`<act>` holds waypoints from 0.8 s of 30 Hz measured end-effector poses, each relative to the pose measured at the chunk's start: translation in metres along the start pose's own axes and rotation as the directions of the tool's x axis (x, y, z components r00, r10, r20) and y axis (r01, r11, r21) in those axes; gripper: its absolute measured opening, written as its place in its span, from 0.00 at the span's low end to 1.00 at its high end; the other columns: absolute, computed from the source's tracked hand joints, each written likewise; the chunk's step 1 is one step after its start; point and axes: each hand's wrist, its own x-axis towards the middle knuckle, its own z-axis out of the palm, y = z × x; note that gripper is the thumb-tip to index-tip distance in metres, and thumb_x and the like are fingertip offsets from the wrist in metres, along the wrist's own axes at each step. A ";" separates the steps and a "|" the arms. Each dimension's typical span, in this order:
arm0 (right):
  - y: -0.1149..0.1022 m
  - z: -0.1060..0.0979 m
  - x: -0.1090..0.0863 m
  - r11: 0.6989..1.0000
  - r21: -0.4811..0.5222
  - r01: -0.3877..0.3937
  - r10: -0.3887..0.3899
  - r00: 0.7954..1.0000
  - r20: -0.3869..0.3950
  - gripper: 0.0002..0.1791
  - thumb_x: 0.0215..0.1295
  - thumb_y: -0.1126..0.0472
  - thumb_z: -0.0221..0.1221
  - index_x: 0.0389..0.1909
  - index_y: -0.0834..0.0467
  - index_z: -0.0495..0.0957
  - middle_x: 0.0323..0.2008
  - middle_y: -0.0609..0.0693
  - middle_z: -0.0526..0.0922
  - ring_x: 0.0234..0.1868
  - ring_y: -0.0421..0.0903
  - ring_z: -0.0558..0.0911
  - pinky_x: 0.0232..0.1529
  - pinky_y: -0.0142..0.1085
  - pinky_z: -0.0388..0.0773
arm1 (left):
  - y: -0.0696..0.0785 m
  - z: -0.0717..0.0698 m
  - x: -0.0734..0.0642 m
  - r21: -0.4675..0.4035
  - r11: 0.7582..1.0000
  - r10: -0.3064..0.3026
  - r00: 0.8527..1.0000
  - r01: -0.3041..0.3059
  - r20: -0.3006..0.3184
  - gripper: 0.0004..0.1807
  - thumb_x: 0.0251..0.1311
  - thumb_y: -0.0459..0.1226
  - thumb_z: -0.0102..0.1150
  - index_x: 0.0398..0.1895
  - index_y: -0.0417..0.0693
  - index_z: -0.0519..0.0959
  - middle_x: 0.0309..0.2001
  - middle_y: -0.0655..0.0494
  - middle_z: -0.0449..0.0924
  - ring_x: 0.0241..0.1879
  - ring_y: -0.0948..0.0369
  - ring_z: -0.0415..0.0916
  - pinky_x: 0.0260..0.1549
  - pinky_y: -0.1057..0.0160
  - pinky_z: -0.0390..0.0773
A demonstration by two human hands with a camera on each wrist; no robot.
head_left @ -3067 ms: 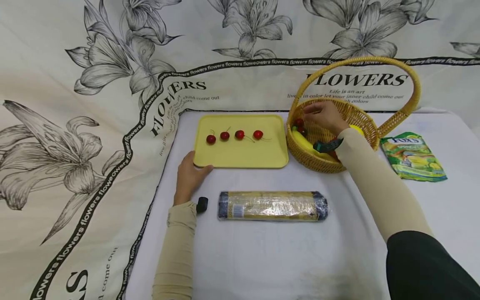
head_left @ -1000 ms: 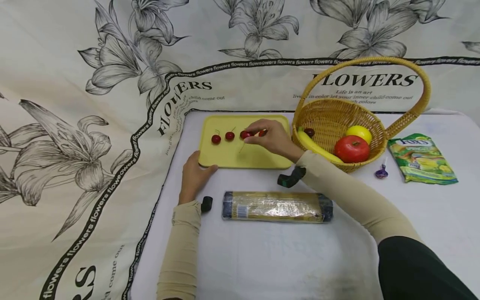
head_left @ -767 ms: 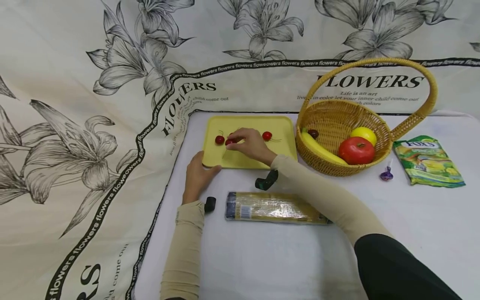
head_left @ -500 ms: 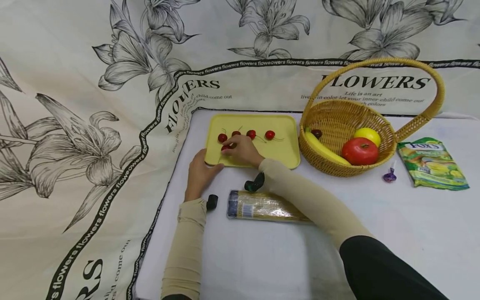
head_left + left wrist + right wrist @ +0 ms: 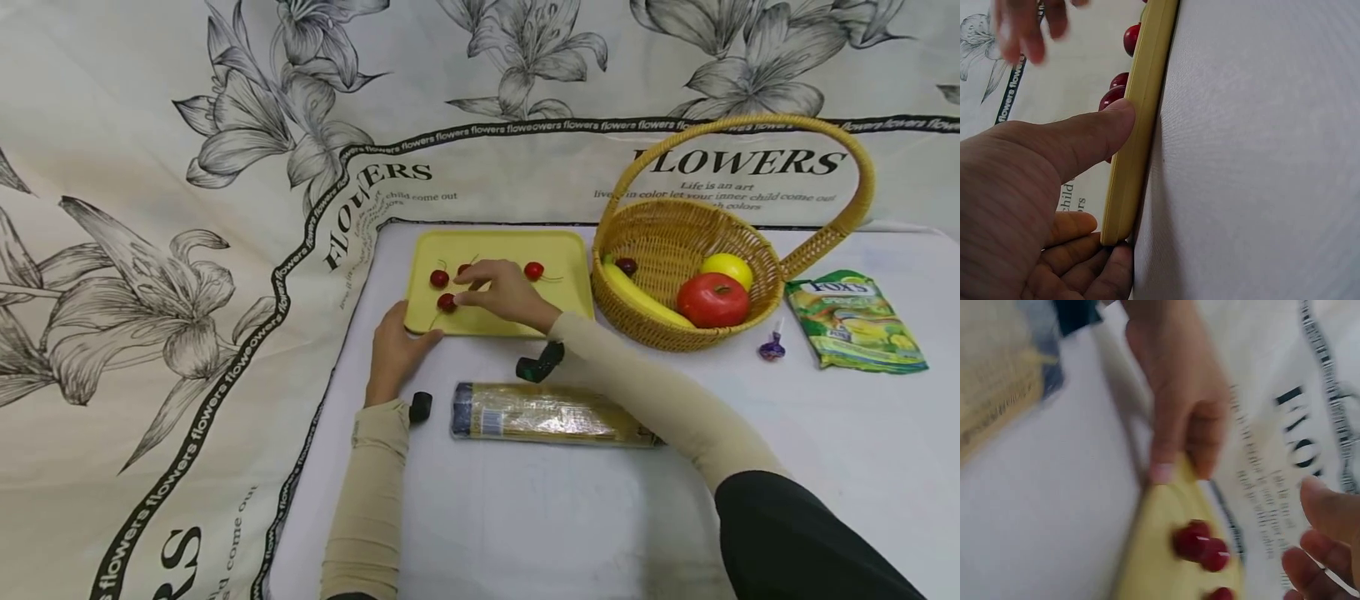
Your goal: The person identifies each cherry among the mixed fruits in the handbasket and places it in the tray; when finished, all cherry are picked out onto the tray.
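Observation:
My left hand (image 5: 395, 350) grips the near left corner of a yellow tray (image 5: 570, 304); in the left wrist view its thumb presses the rim and its fingers curl at the other side. A red cherry (image 5: 446, 302) with a stem lies at the tray's front left, just beside my right thumb. Behind it is a row of cherries (image 5: 438, 278), one hidden by my right hand (image 5: 506, 292). That hand hovers over the tray with fingers apart and holds nothing, as the right wrist view also shows, somewhat blurred.
Right of the tray stands a wicker basket (image 5: 652, 333) with a banana (image 5: 645, 297), a red apple (image 5: 712, 300), a yellow lemon-like fruit (image 5: 727, 268) and a dark cherry (image 5: 626, 266). A purple-wrapped lollipop (image 5: 771, 347) and a FOX'S candy bag (image 5: 855, 325) lie further right. A plastic-wrapped pack (image 5: 547, 412) lies in front.
My right hand brought a cherry from the basket, set it at the tray's front left, let go and drew slightly right. My left hand kept its grip on the tray.

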 end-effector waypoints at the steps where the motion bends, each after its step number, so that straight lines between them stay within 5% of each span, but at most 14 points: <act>1: -0.002 -0.011 -0.006 1.000 0.012 0.029 -0.029 1.000 0.012 0.18 0.63 0.58 0.67 0.51 0.61 0.84 0.50 0.57 0.86 0.43 0.48 0.84 0.45 0.42 0.83 | 0.000 0.001 0.000 -0.001 1.000 -0.005 1.000 0.005 0.002 0.40 0.57 0.46 0.70 0.70 0.42 0.66 0.67 0.44 0.70 0.67 0.48 0.67 0.68 0.48 0.67; 4: -0.003 -0.051 -0.027 0.993 0.089 0.075 -0.082 0.993 0.088 0.15 0.63 0.61 0.67 0.50 0.61 0.85 0.49 0.57 0.86 0.42 0.45 0.85 0.44 0.39 0.84 | 0.001 0.003 -0.001 0.003 1.000 -0.018 1.000 0.018 0.003 0.41 0.57 0.47 0.70 0.71 0.43 0.66 0.68 0.44 0.69 0.69 0.48 0.66 0.70 0.50 0.65; 7: 0.000 -0.098 -0.049 0.982 0.188 0.018 -0.052 0.983 0.178 0.15 0.62 0.65 0.67 0.49 0.63 0.85 0.47 0.55 0.86 0.42 0.44 0.85 0.44 0.37 0.85 | 0.001 0.003 -0.002 0.011 1.000 -0.024 1.000 0.024 0.002 0.42 0.57 0.47 0.70 0.72 0.42 0.65 0.69 0.44 0.68 0.70 0.48 0.64 0.71 0.50 0.64; 10: 0.012 -0.142 -0.067 0.972 0.189 -0.137 0.096 0.973 0.210 0.16 0.62 0.64 0.67 0.51 0.63 0.84 0.48 0.51 0.87 0.45 0.44 0.85 0.47 0.36 0.84 | 0.001 0.001 -0.003 0.011 0.999 -0.033 0.999 0.033 -0.001 0.43 0.58 0.47 0.69 0.73 0.40 0.63 0.70 0.42 0.66 0.71 0.47 0.63 0.71 0.49 0.63; 13: 0.036 -0.175 -0.078 0.937 0.150 -0.315 0.295 0.945 0.142 0.22 0.63 0.56 0.68 0.56 0.60 0.82 0.55 0.52 0.84 0.47 0.43 0.85 0.53 0.41 0.82 | 0.002 -0.001 -0.005 0.009 0.999 -0.046 0.999 0.046 -0.002 0.43 0.58 0.46 0.69 0.73 0.39 0.62 0.71 0.42 0.65 0.72 0.46 0.61 0.72 0.49 0.61; 19: 0.093 -0.199 -0.088 0.838 0.218 -0.500 0.506 0.862 0.030 0.36 0.64 0.49 0.65 0.70 0.57 0.69 0.70 0.58 0.70 0.53 0.48 0.84 0.69 0.56 0.67 | 0.001 -0.001 -0.006 0.021 0.998 -0.059 0.998 0.059 0.008 0.42 0.58 0.46 0.69 0.73 0.40 0.63 0.71 0.42 0.65 0.72 0.47 0.61 0.72 0.49 0.61; 22: 0.112 -0.199 -0.089 0.820 0.160 -0.549 0.556 0.831 -0.001 0.35 0.63 0.48 0.66 0.69 0.56 0.71 0.66 0.57 0.75 0.53 0.46 0.83 0.68 0.55 0.68 | 0.001 0.001 -0.006 0.027 0.998 -0.055 0.998 0.055 0.016 0.42 0.58 0.47 0.69 0.73 0.41 0.63 0.71 0.43 0.65 0.72 0.47 0.61 0.72 0.49 0.61; 24: 0.116 -0.197 -0.087 0.823 0.103 -0.558 0.561 0.828 0.000 0.32 0.64 0.50 0.66 0.67 0.57 0.73 0.63 0.59 0.77 0.51 0.46 0.84 0.64 0.53 0.74 | 0.001 0.001 -0.005 0.030 0.998 -0.046 0.999 0.046 0.009 0.42 0.58 0.47 0.69 0.72 0.41 0.63 0.70 0.43 0.67 0.71 0.47 0.62 0.72 0.50 0.62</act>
